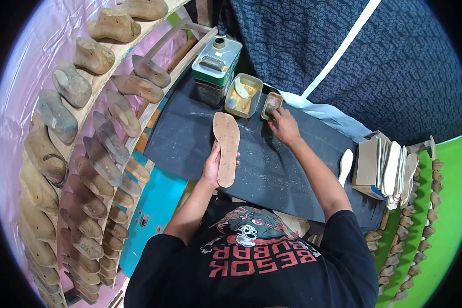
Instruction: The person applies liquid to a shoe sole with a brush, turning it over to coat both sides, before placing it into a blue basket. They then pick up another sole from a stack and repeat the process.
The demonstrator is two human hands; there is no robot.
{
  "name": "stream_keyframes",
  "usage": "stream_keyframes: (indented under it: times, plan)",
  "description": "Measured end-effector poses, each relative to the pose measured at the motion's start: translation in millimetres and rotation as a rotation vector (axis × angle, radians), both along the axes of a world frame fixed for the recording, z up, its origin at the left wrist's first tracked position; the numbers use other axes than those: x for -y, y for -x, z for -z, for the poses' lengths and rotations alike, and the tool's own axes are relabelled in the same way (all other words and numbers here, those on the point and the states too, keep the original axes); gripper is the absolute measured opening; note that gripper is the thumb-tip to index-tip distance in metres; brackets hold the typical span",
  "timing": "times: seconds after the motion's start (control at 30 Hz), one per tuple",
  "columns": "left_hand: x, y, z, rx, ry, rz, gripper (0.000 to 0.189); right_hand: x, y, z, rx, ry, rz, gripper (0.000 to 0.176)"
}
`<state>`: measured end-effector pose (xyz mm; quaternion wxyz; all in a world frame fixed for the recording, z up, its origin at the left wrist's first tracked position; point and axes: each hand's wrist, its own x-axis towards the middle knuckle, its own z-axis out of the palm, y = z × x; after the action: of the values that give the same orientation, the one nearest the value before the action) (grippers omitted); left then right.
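In my left hand (212, 165) is a tan shoe insole (226, 149), held upright with its broad end away from me. The fingers wrap behind it and the thumb lies along its left edge. My right hand (284, 124) is closed at the small rectangular tub (272, 102), its fingers by the near rim. A bit of red shows under these fingers, apparently part of a small brush-like tool, mostly hidden. Left of that tub stands a larger yellowish plastic container (251, 82) with a pale curved piece inside.
A metal can (217, 66) stands at the back left of the dark table (287, 169). To the right, a cardboard box (367, 167) holds several insoles, with a white insole (346, 165) beside it. Racks of wooden shoe lasts (92, 56) line the left; more lasts hang right.
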<state>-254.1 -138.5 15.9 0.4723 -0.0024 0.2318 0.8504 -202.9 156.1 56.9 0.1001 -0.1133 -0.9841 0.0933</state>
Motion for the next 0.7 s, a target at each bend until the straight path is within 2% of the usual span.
stream_keyframes:
  times: [0.1, 0.13, 0.17, 0.33, 0.43, 0.47, 0.53, 0.57, 0.6, 0.67, 0.7]
  plan:
    - [-10, 3, -1, -0.001, -0.022, 0.048, 0.044, 1, -3, 2, 0.018, -0.039, 0.014, 0.039]
    - [-13, 4, -2, 0.003, -0.011, 0.067, 0.044, 1, -3, 1, 0.075, -0.026, 0.025, 0.049]
    - [-16, 4, -3, 0.000, -0.012, 0.075, 0.044, 1, -4, 0, 0.072, -0.027, 0.033, 0.049]
    - [-29, 3, -5, 0.042, -0.097, 0.123, 0.044, -3, -13, -7, -0.179, -0.017, 0.070, 0.065]
    - [-32, 2, -9, 0.128, -0.130, 0.193, 0.045, 1, -33, -10, -0.451, 0.051, 0.296, 0.062]
    - [-32, 0, -13, 0.135, -0.133, 0.189, 0.045, 7, -43, -10, -0.444, 0.048, 0.292, 0.062]
    - [-35, -5, -20, 0.041, -0.137, 0.191, 0.050, 24, -72, -7, -0.554, 0.151, 0.490, 0.059]
    - [-36, -6, -21, 0.051, -0.141, 0.186, 0.050, 34, -89, -2, -0.500, 0.274, 0.502, 0.054]
    - [-36, -9, -22, -0.027, -0.129, 0.307, 0.053, 45, -106, 7, -0.442, 0.398, 0.517, 0.048]
    - [-39, -11, -9, -0.176, -0.135, 0.574, 0.061, 61, -134, 25, -0.312, 1.268, 0.506, 0.047]
    - [-43, -15, -5, -0.170, -0.135, 0.577, 0.061, 67, -145, 23, -0.309, 1.267, 0.512, 0.047]
